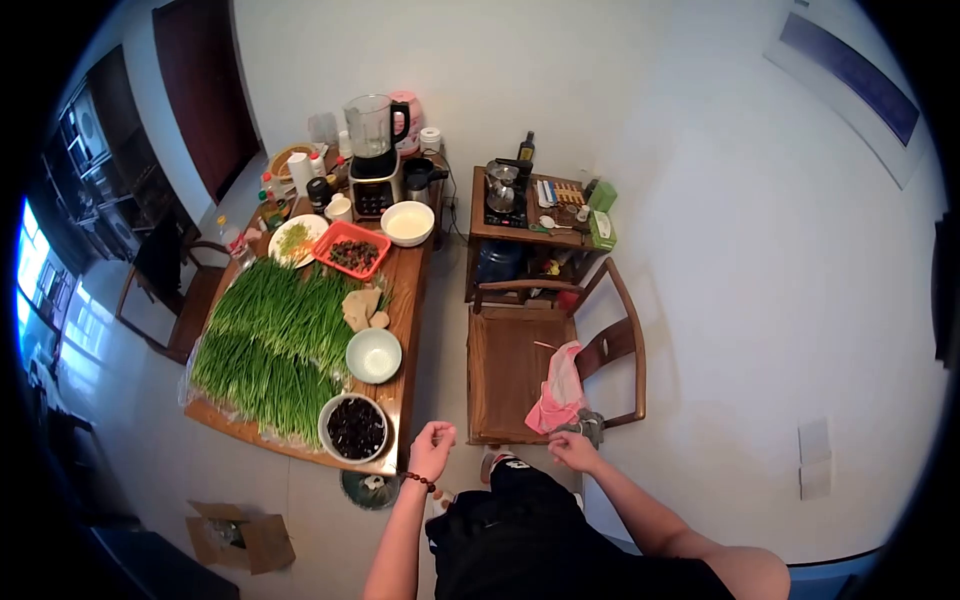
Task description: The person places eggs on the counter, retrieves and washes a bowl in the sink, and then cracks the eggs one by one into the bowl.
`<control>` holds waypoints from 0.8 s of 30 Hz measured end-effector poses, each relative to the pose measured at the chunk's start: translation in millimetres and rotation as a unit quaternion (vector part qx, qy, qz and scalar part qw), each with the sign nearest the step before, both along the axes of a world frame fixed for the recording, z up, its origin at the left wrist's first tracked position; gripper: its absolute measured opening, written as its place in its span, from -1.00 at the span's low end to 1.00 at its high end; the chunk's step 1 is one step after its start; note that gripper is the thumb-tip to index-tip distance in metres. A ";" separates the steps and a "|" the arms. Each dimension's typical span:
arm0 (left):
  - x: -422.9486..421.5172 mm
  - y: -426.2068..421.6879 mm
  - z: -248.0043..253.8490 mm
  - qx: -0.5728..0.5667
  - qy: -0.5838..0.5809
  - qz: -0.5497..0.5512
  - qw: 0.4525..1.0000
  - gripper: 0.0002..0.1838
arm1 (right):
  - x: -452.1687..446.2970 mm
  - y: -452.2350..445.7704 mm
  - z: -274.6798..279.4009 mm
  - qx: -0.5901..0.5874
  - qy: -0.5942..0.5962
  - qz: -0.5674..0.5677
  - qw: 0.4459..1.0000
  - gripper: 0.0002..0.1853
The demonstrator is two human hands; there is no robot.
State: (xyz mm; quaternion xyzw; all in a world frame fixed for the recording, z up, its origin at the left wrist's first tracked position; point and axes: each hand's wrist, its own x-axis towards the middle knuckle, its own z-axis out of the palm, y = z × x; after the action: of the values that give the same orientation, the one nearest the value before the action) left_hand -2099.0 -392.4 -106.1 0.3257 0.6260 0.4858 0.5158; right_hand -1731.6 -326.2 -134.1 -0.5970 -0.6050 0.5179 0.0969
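My left hand (432, 449), with a beaded bracelet on the wrist, is held near the table's front right corner with its fingers curled; nothing shows in it. My right hand (573, 451) hangs beside the front edge of the wooden chair (515, 365), its fingers bent near a grey-green cloth (587, 427). Whether it touches the cloth is unclear. A pink and white cloth (560, 391) lies on the chair seat. Closest to my left hand on the table is a bowl of dark pieces (355, 428), with a pale empty bowl (374, 356) behind it.
Green stalks (275, 350) cover much of the table (405, 330). Behind them stand a red basket (352, 250), a white bowl (408, 223) and a blender (375, 150). A side table (530, 235) holds a glass pot. A cardboard box (265, 545) sits on the floor.
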 end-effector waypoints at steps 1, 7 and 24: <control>0.0 16.1 0.7 -0.007 0.007 -0.009 1.000 -0.69 | -0.3 15.9 -3.0 0.025 0.000 0.009 1.000 -0.59; 14.2 132.7 -3.7 -0.026 0.077 -0.056 0.995 -0.68 | 16.2 110.6 -26.2 0.109 -0.002 -0.002 0.994 -0.60; 58.5 648.5 -128.4 -0.013 0.329 -0.283 0.901 -0.09 | 239.7 500.7 288.1 0.568 -0.565 -0.025 0.597 -0.38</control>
State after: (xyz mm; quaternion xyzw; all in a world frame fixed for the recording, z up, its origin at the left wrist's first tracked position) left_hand -2040.5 256.1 -234.5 0.6239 0.6474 0.1767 0.4005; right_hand -1491.8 174.5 153.9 -0.6092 -0.6957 -0.3744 0.0678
